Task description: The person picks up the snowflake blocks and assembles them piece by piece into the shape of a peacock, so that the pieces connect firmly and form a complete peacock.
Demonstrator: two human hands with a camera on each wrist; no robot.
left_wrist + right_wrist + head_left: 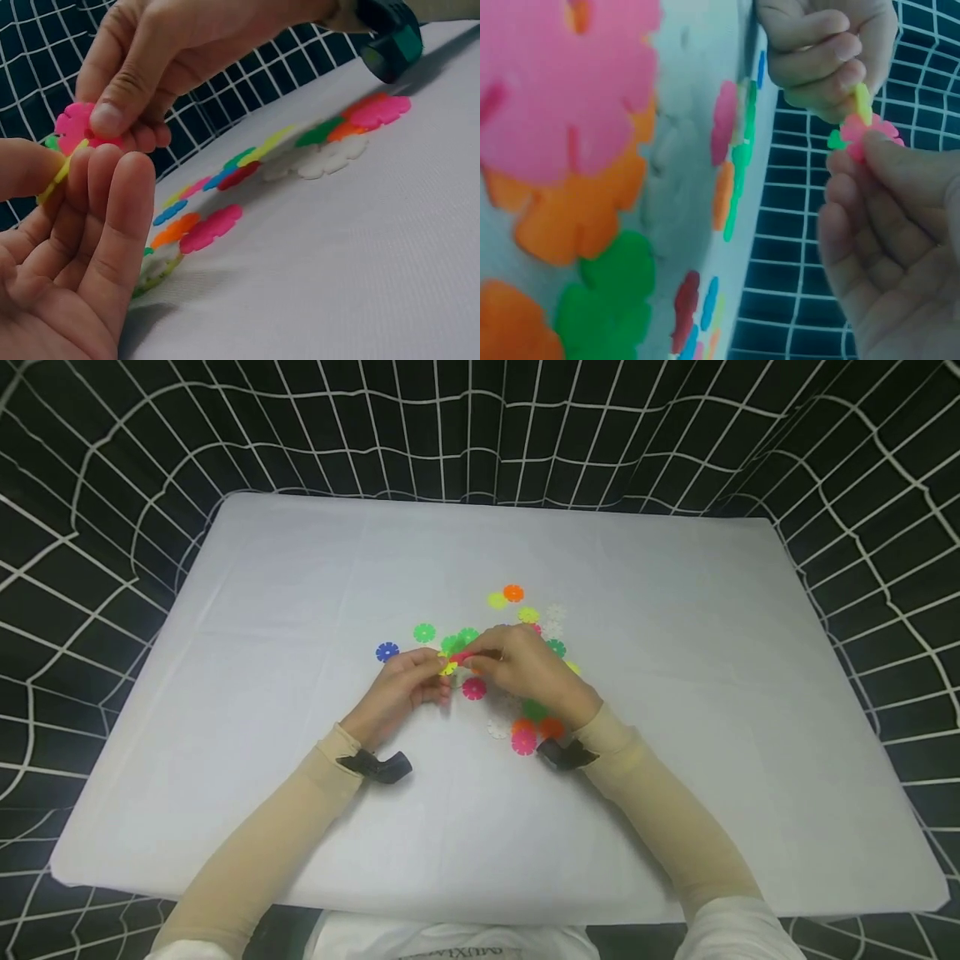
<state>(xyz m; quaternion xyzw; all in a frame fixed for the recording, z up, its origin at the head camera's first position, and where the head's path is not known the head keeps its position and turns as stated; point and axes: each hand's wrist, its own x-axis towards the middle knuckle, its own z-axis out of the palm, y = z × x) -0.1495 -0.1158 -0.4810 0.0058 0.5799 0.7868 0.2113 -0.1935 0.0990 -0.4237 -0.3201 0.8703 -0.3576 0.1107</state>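
Note:
My left hand [408, 685] pinches a yellow snowflake disc [447, 667] between thumb and fingers; the same yellow disc [63, 171] shows edge-on in the left wrist view. My right hand [525, 668] pinches a pink disc [463, 655] and holds it against the yellow one. The pink disc [76, 127] sits under my right thumb, with a bit of green behind it. In the right wrist view the pink disc [866, 135] meets the yellow disc [862, 103] edge to edge. Both hands hover just above the white table [300, 793].
Loose discs lie scattered on the table: blue [387, 652], green [424, 632], orange [513, 592], red-pink [474, 688], and a pink, orange and green cluster [525, 739] by my right wrist. Black netting with white grid lines [97, 527] surrounds the table.

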